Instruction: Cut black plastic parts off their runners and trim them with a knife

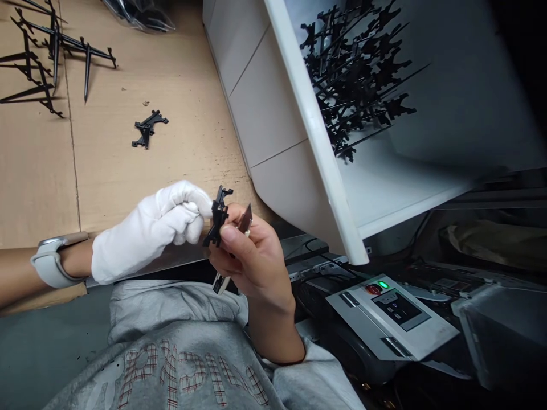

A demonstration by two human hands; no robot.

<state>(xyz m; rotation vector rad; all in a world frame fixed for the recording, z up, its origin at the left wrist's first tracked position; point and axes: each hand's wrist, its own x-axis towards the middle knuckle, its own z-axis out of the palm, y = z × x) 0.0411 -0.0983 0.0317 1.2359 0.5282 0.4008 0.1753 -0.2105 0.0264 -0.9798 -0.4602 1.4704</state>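
My left hand (154,228), in a white glove, has its fingers curled against a small black plastic part (219,213). Thumb and fingers of my bare right hand (256,253) pinch the same part from the other side. Tucked in the right hand is also a utility knife (245,220); its blade points up past the fingers and its pale handle sticks out below the palm. A similar black plastic part (147,128) lies alone on the cardboard-coloured table top (183,108), beyond the left hand.
Several black parts with long spikes (55,45) lie at the table's far left. A clear plastic bag (141,14) sits at the back. To the right stands a white bin (299,108) with a heap of black parts (354,74). A control box (391,316) is at lower right.
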